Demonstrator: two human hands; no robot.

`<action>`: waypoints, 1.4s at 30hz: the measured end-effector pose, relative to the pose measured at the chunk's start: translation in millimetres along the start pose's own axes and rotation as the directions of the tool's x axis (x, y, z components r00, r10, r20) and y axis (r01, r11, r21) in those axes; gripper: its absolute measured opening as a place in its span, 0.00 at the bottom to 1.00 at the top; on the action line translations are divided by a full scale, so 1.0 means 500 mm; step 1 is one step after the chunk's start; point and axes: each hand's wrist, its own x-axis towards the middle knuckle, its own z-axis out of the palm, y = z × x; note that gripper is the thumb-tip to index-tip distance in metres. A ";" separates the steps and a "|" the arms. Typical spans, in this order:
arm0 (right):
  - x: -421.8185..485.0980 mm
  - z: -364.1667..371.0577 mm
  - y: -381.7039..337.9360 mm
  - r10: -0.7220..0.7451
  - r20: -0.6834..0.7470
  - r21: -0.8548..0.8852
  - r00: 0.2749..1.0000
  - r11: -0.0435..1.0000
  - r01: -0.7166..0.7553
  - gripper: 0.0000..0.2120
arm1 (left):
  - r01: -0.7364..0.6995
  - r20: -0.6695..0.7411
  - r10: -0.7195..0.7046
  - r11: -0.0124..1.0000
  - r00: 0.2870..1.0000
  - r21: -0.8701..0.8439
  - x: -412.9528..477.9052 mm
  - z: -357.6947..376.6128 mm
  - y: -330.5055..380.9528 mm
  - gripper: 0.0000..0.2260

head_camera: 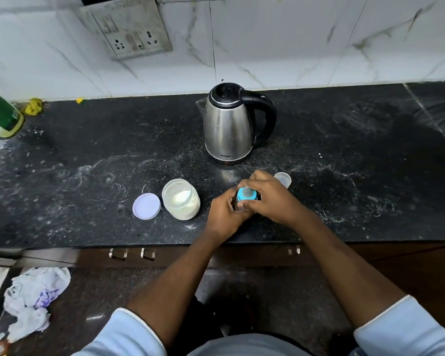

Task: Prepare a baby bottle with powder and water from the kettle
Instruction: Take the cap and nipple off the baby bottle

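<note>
fingers [258, 176] of left hand [224, 214] and right hand [271, 197] curled round baby bottle [246, 196] on dusty black surface [88, 150]; kettle [229, 124] behind, marble-tiled wall [293, 47] beyond.

black speckled bench [357, 176]: baby bottle [246, 196] gripped by left hand [226, 214] and right hand [270, 199], kettle [229, 124] beyond them, powder jar [181, 199] and lid [146, 206] to their left, clear cap [284, 178] just beyond the right hand.

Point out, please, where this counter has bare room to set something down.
Bare counter lies right of the kettle and clear cap, and between the lilac lid and the green bottle. Crowded front middle: powder jar, baby bottle, left hand, right hand.
</note>
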 end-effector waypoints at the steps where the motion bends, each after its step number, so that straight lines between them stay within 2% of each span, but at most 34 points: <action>1: 0.002 -0.003 0.003 -0.013 0.011 0.001 1.000 1.000 0.013 0.20 | 0.004 0.008 -0.004 1.000 1.000 -0.006 0.001 -0.001 0.000 0.20; 7: 0.016 -0.029 0.009 -0.078 0.127 -0.010 0.989 0.997 0.080 0.20 | 0.044 0.064 -0.042 0.998 0.997 -0.037 0.009 -0.012 -0.003 0.20; 10: 0.015 -0.029 0.006 -0.084 0.146 -0.038 0.986 0.995 0.091 0.24 | 0.050 0.068 -0.047 0.998 0.997 -0.037 0.011 -0.014 -0.001 0.21; 11: 0.005 -0.018 0.003 -0.060 0.097 -0.020 0.993 0.998 0.062 0.27 | 0.041 0.054 -0.040 0.999 0.998 -0.021 0.009 -0.011 -0.003 0.22; 13: -0.026 0.021 -0.005 0.039 -0.096 0.068 0.995 0.997 -0.032 0.30 | 0.018 0.020 -0.018 1.000 1.000 0.013 -0.001 -0.005 -0.004 0.22; 15: -0.051 0.064 -0.012 0.159 -0.266 0.132 0.951 0.983 -0.128 0.31 | -0.003 -0.015 0.003 1.000 1.000 0.018 -0.005 -0.001 -0.001 0.22; 18: -0.046 0.092 -0.006 0.179 -0.369 0.080 0.912 0.984 -0.161 0.29 | -0.013 -0.011 0.014 0.999 1.000 0.029 0.000 -0.001 -0.001 0.21; 20: -0.036 0.073 0.002 0.124 -0.321 0.044 0.939 0.992 -0.116 0.27 | -0.007 0.010 0.006 0.999 1.000 0.040 0.002 -0.006 -0.003 0.21; 24: -0.022 -0.002 0.021 -0.012 -0.058 0.089 0.998 0.996 0.017 0.25 | 0.002 0.023 -0.003 1.000 1.000 0.030 0.001 -0.003 -0.001 0.22; 26: -0.012 -0.025 0.028 -0.029 0.070 0.094 0.997 0.995 0.022 0.28 | -0.003 0.018 0.002 1.000 1.000 0.028 0.000 0.000 0.001 0.23; 28: -0.012 -0.026 0.020 0.023 0.139 0.146 0.990 0.988 -0.043 0.37 | -0.017 0.018 0.016 0.998 1.000 0.054 -0.001 -0.002 0.001 0.24; 30: -0.019 -0.009 0.007 0.106 0.079 0.141 0.991 0.983 -0.116 0.44 | -0.023 0.018 0.022 0.998 1.000 0.062 0.001 -0.004 -0.002 0.24; 33: -0.026 0.009 -0.002 0.132 -0.082 0.160 0.988 0.980 -0.118 0.38 | -0.003 0.021 0.001 0.999 1.000 0.053 0.000 -0.003 -0.001 0.22; 35: -0.028 0.001 0.002 0.103 -0.028 0.239 0.994 0.966 -0.093 0.36 | -0.001 0.022 0.000 0.998 1.000 0.062 0.000 -0.003 -0.001 0.23; 38: -0.038 -0.014 -0.002 0.081 0.085 0.254 0.993 0.962 -0.100 0.43 | -0.019 0.028 0.017 0.997 0.999 0.070 0.001 -0.005 -0.004 0.26; 40: -0.038 -0.009 -0.009 0.113 0.021 0.157 0.993 0.981 -0.115 0.45 | -0.018 0.027 0.017 0.997 0.999 0.069 0.001 -0.005 -0.006 0.26; 42: -0.038 -0.003 -0.011 0.101 -0.037 0.176 0.994 0.980 -0.093 0.40 | -0.014 0.023 0.012 0.997 1.000 0.077 0.001 -0.004 -0.006 0.24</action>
